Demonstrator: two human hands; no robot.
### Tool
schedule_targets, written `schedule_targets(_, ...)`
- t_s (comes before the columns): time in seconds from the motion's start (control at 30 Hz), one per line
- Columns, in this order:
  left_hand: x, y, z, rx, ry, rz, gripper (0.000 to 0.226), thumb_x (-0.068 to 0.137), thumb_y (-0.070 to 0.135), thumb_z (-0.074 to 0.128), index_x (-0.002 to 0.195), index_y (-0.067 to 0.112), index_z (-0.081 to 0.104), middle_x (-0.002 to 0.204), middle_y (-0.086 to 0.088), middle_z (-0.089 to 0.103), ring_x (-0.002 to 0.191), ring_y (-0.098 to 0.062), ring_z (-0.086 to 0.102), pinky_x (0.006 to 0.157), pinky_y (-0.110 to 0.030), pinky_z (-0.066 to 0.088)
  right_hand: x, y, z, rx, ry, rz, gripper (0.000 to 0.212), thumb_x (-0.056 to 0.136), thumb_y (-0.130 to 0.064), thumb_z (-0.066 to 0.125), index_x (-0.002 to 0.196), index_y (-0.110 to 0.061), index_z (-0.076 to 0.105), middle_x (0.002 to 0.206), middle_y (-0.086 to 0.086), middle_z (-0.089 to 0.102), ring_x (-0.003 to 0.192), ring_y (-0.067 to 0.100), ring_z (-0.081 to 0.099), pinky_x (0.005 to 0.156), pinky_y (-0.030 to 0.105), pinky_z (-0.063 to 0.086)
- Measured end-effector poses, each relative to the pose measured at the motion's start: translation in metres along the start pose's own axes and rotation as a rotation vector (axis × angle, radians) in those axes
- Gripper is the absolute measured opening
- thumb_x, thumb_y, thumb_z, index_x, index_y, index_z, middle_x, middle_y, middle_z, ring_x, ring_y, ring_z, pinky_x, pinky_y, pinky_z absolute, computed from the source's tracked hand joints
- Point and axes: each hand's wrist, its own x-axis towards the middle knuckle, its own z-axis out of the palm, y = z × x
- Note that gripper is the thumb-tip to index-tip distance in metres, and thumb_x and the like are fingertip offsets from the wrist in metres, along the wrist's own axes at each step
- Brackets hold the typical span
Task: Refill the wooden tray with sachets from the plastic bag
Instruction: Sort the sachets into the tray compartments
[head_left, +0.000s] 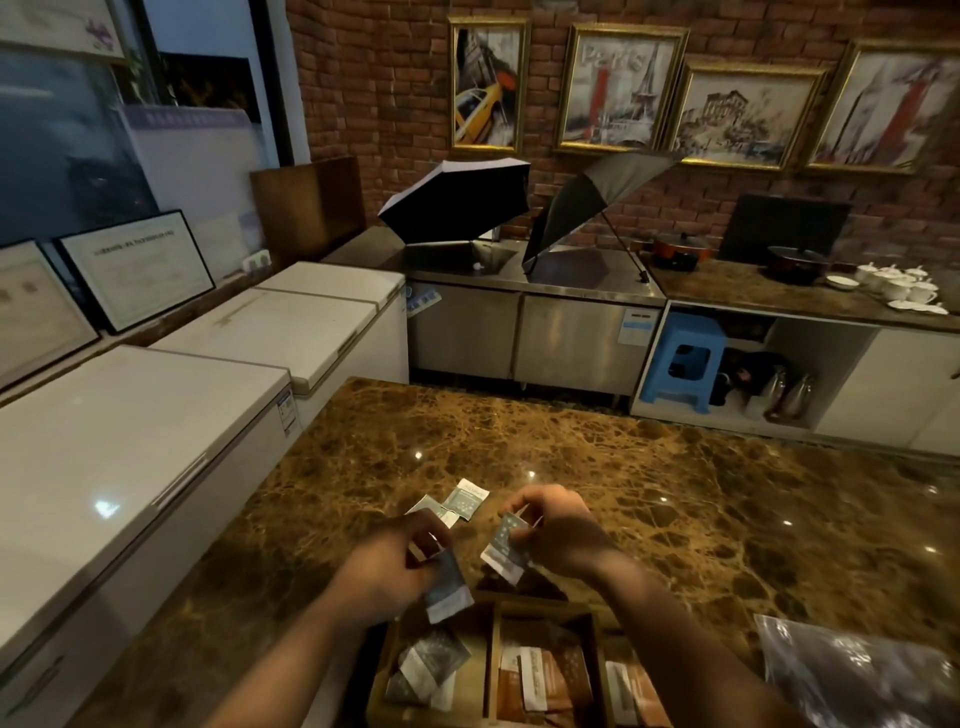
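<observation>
A wooden tray (492, 605) with compartments sits at the near edge of the marble counter. Grey sachets (428, 667) lie in its left compartment, brown ones (550, 680) in the middle and right. My left hand (387, 564) pinches a grey sachet (447, 590) just above the tray's left compartment. My right hand (558, 530) holds another grey sachet (506, 545) above the tray's back edge. Two loose grey sachets (460, 501) lie on the counter beyond my hands. The clear plastic bag (857, 670) lies at the bottom right.
The brown marble counter (675, 499) stretches ahead and to the right. White chest freezers (156, 415) stand on the left. Behind are a steel cabinet with two open umbrellas (457, 202), a blue stool (685, 358), pots and white cups.
</observation>
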Motion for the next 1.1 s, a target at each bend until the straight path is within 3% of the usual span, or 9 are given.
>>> schedule_targets(0.1, -0.013, 0.0, 0.004, 0.066, -0.077, -0.004, 0.026, 0.086, 0.025, 0.071, 0.106, 0.038, 0.06, 0.098, 0.016, 0.064, 0.086, -0.003, 0.063, 0.065, -0.016, 0.048, -0.012, -0.007, 0.003, -0.083, -0.075, -0.045, 0.027, 0.087, -0.002, 0.069, 0.096, -0.027, 0.063, 0.096, -0.013, 0.057, 0.086, 0.006, 0.059, 0.066, 0.02, 0.057)
schedule_targets(0.2, -0.023, -0.011, 0.012, 0.187, -0.091, 0.019, 0.03, 0.078, 0.027, 0.075, 0.098, 0.043, 0.059, 0.092, 0.015, 0.068, 0.087, -0.001, 0.062, 0.076, -0.024, 0.053, -0.017, -0.01, 0.009, -0.056, -0.153, -0.021, 0.027, 0.088, -0.001, 0.063, 0.103, -0.023, 0.067, 0.101, -0.01, 0.063, 0.094, 0.008, 0.062, 0.079, 0.025, 0.059)
schedule_targets(0.33, -0.032, -0.02, 0.024, 0.298, -0.046, 0.049, 0.043, 0.077, 0.042, 0.075, 0.117, 0.04, 0.058, 0.105, 0.016, 0.067, 0.102, -0.008, 0.058, 0.088, -0.028, 0.049, -0.026, -0.018, 0.021, -0.027, -0.324, 0.026, 0.031, 0.087, -0.007, 0.071, 0.113, -0.022, 0.069, 0.115, 0.001, 0.07, 0.102, 0.015, 0.067, 0.085, 0.028, 0.059)
schedule_targets(0.43, -0.032, -0.024, 0.027, 0.318, 0.034, 0.094, 0.045, 0.078, 0.041, 0.073, 0.121, 0.036, 0.06, 0.117, 0.014, 0.063, 0.112, -0.01, 0.056, 0.092, -0.024, 0.044, -0.03, -0.018, 0.038, -0.13, -0.372, -0.006, 0.035, 0.087, -0.008, 0.069, 0.118, -0.023, 0.067, 0.11, 0.001, 0.069, 0.096, 0.013, 0.064, 0.082, 0.025, 0.056)
schedule_targets(0.5, -0.029, -0.025, 0.021, 0.288, 0.109, 0.06, 0.041, 0.083, 0.03, 0.07, 0.122, 0.036, 0.059, 0.114, 0.014, 0.058, 0.113, -0.009, 0.054, 0.094, -0.022, 0.042, -0.027, -0.017, 0.045, -0.211, -0.321, -0.023, 0.035, 0.086, -0.013, 0.069, 0.117, -0.027, 0.067, 0.11, 0.0, 0.069, 0.096, 0.014, 0.064, 0.084, 0.026, 0.053)
schedule_targets(0.63, -0.01, -0.032, -0.003, 0.201, 0.172, 0.001, 0.025, 0.089, 0.024, 0.065, 0.111, 0.037, 0.059, 0.091, 0.024, 0.054, 0.086, 0.002, 0.055, 0.076, -0.014, 0.044, -0.008, -0.013, 0.042, -0.245, -0.051, -0.003, 0.024, 0.084, -0.03, 0.075, 0.105, -0.038, 0.067, 0.104, -0.009, 0.069, 0.095, 0.01, 0.062, 0.085, 0.03, 0.055)
schedule_targets(0.83, 0.04, -0.046, -0.016, 0.279, 0.208, 0.022, 0.031, 0.081, 0.019, 0.073, 0.108, 0.031, 0.062, 0.107, 0.01, 0.065, 0.102, -0.013, 0.06, 0.088, -0.029, 0.049, 0.035, -0.002, 0.039, -0.33, 0.062, 0.064, 0.017, 0.09, -0.03, 0.065, 0.108, -0.031, 0.067, 0.108, -0.006, 0.07, 0.102, 0.017, 0.065, 0.088, 0.035, 0.054)
schedule_targets(1.0, 0.072, -0.064, -0.008, 0.367, 0.116, 0.137, 0.037, 0.088, 0.03, 0.061, 0.125, 0.035, 0.055, 0.128, 0.014, 0.058, 0.118, -0.012, 0.048, 0.096, -0.032, 0.038, 0.069, 0.005, 0.053, -0.496, -0.009, 0.028, 0.038, 0.095, -0.027, 0.06, 0.133, -0.03, 0.059, 0.13, -0.001, 0.056, 0.125, 0.023, 0.053, 0.1, 0.039, 0.047)
schedule_targets(1.1, 0.081, -0.073, 0.0, 0.424, -0.01, 0.21, 0.052, 0.094, 0.026, 0.055, 0.144, 0.035, 0.043, 0.152, 0.013, 0.043, 0.142, -0.013, 0.032, 0.112, -0.036, 0.029, 0.085, 0.011, 0.064, -0.518, -0.132, 0.004, 0.056, 0.098, -0.022, 0.054, 0.151, -0.033, 0.04, 0.158, 0.002, 0.034, 0.146, 0.029, 0.031, 0.115, 0.045, 0.037)
